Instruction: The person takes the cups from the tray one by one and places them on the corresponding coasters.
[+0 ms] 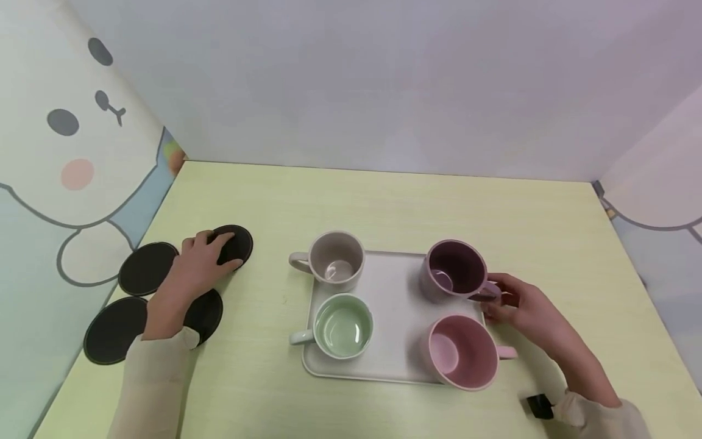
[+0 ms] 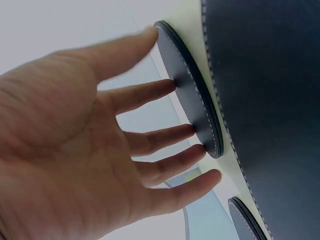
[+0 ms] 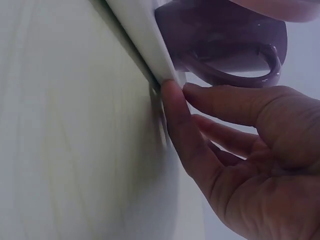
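Observation:
My left hand [image 1: 194,268] reaches over a round black coaster [image 1: 241,244] at the table's left. In the left wrist view its fingertips and thumb touch that stitched coaster [image 2: 177,57], the fingers spread and nearly straight. At the other side, my right hand [image 1: 526,311] pinches the right edge of a white tray [image 1: 392,292] between thumb and index finger, as the right wrist view shows. Just above those fingers is the handle of the dark purple mug [image 3: 220,37]. The tray also bears a pink mug [image 1: 466,356], a green mug [image 1: 342,329] and a greyish mug [image 1: 337,259].
More black coasters lie around my left forearm: one at the back left [image 1: 145,268], one at the front left [image 1: 115,329], one beside the sleeve [image 1: 204,317]. Mug handles jut past the tray's sides. A wall [image 1: 384,85] stands behind the pale table [image 1: 384,195].

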`<state>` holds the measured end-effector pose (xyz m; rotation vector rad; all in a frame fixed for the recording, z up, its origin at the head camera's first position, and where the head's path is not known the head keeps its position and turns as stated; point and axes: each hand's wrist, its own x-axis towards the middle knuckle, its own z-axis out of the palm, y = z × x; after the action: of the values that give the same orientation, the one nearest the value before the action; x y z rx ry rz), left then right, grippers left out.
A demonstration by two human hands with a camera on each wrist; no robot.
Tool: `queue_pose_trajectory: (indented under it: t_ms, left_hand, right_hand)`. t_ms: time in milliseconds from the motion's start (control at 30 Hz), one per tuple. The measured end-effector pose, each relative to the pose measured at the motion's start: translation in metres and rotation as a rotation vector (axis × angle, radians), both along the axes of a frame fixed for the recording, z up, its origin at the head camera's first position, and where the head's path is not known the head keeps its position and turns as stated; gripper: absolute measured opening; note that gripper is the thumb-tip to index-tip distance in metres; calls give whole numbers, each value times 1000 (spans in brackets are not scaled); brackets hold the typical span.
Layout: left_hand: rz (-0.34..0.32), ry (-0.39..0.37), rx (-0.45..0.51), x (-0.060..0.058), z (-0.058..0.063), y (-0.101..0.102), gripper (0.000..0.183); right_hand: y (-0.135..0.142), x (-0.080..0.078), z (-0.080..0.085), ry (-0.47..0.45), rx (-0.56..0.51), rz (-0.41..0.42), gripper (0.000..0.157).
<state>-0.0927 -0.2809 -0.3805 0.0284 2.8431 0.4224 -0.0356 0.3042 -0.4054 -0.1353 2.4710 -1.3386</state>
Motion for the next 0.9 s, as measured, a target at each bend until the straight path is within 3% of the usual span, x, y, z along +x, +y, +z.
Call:
queue_pose_trajectory:
  t_ms: [167, 400, 667, 900]
  left_hand:
    - [-18, -28, 36, -1, -2, -2, 77]
    - [2, -11, 51, -6, -4, -2, 76]
    - [-17, 33, 68, -14, -2, 5, 75]
    - [4, 40, 61, -18, 0, 16, 76]
  right_hand:
    - [-1, 0, -1, -29, -48, -30, 54]
    - [-4, -3, -2, -91, -89, -40, 46]
    - [-5, -7, 0, -155, -78, 4, 42]
    - [-5, -12, 2, -173, -92, 25, 41]
